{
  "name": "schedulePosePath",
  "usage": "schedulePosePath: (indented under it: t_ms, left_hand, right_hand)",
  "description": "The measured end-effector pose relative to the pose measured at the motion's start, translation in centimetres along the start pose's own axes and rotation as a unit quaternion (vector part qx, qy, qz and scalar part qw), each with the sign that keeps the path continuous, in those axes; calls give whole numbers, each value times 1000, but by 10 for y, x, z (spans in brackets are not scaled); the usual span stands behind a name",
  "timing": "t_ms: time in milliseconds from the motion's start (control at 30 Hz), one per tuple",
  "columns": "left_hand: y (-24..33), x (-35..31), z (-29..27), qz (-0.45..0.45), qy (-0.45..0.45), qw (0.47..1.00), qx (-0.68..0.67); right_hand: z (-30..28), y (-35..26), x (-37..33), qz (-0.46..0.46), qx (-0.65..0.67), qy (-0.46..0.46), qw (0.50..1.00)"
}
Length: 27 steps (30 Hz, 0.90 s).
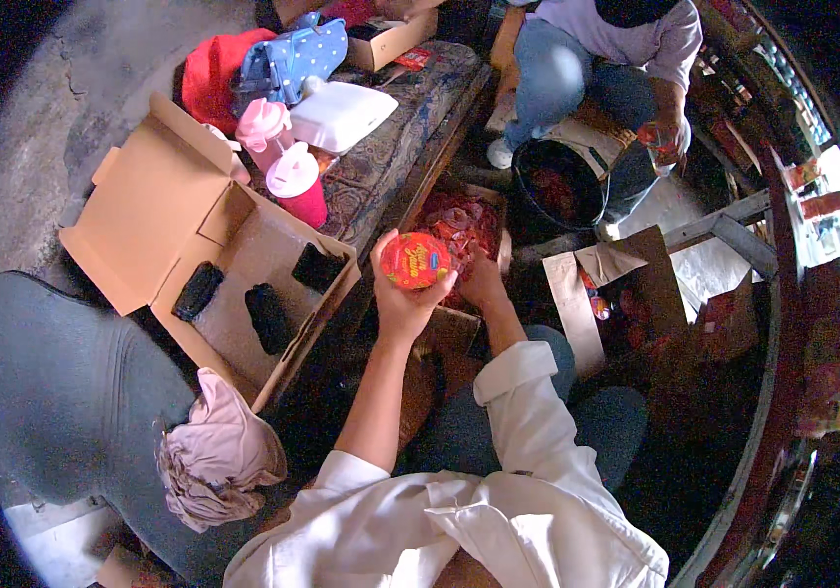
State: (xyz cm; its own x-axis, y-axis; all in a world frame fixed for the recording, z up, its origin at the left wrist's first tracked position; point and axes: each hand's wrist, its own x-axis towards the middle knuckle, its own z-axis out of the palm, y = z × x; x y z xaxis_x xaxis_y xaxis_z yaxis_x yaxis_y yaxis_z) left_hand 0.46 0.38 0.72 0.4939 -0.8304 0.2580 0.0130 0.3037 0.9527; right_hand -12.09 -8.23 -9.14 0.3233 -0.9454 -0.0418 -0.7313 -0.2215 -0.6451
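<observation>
My left hand [402,309] is closed around a round red printed lid or lidded tub [415,261], its decorated face turned up; what lies beneath that face is hidden. My right hand [482,284] is just beside it, fingers curled at the edge of a heap of red, glossy, thin pieces [459,220]. Whatever is between those fingers is too small to make out. The heap fills a cardboard box [503,247] in front of me.
To the left is an open carton [155,211] with black wrapped bundles [266,318]. Pink-lidded cups [295,171] and a white foam box [346,113] stand on a patterned cushion. A person [670,137] holds a red container beyond a black bucket [557,186]. Another carton [577,314] lies right.
</observation>
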Motion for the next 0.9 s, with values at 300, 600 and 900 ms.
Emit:
schedulePosePath:
  t_ms: [300, 600, 900]
  left_hand:
    - [-10, -6, 2, 49, -21, 991, 123]
    - [-10, -6, -2, 40, 23, 989, 139]
    - [-11, -4, 2, 41, 23, 991, 123]
  right_hand:
    - [-20, -12, 1, 80, 68, 61, 993]
    - [-25, -25, -2, 19, 98, 97, 990]
    - [-15, 3, 16, -115, 85, 272, 952]
